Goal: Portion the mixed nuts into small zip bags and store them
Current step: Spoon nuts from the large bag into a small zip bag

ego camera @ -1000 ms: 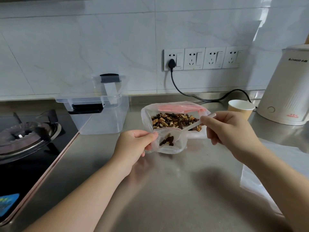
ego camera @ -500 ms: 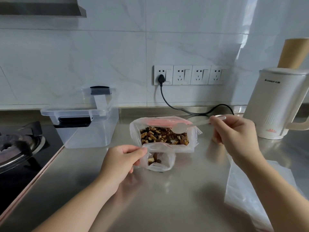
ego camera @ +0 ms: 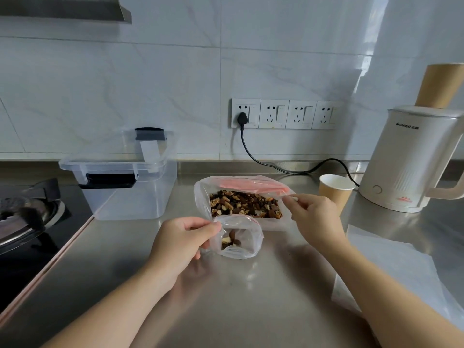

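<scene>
Steel counter (ego camera: 238, 297) runs along a tiled wall. Gas stove (ego camera: 22, 217) at far left, set into black glass. White kettle (ego camera: 411, 162) at far right, a paper cup (ego camera: 335, 190) just beside it on its left. Black plug (ego camera: 243, 118) sits in the leftmost of four wall sockets (ego camera: 286, 113); its cord (ego camera: 288, 169) trails right behind the cup. Range hood (ego camera: 65, 8) edge at top left.

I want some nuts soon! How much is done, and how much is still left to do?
Just started. The small zip bag, held open by the left hand, has only a few nuts. The right hand holds the spoon at the big bag, still full. Nothing is stored in the clear box yet.
</scene>
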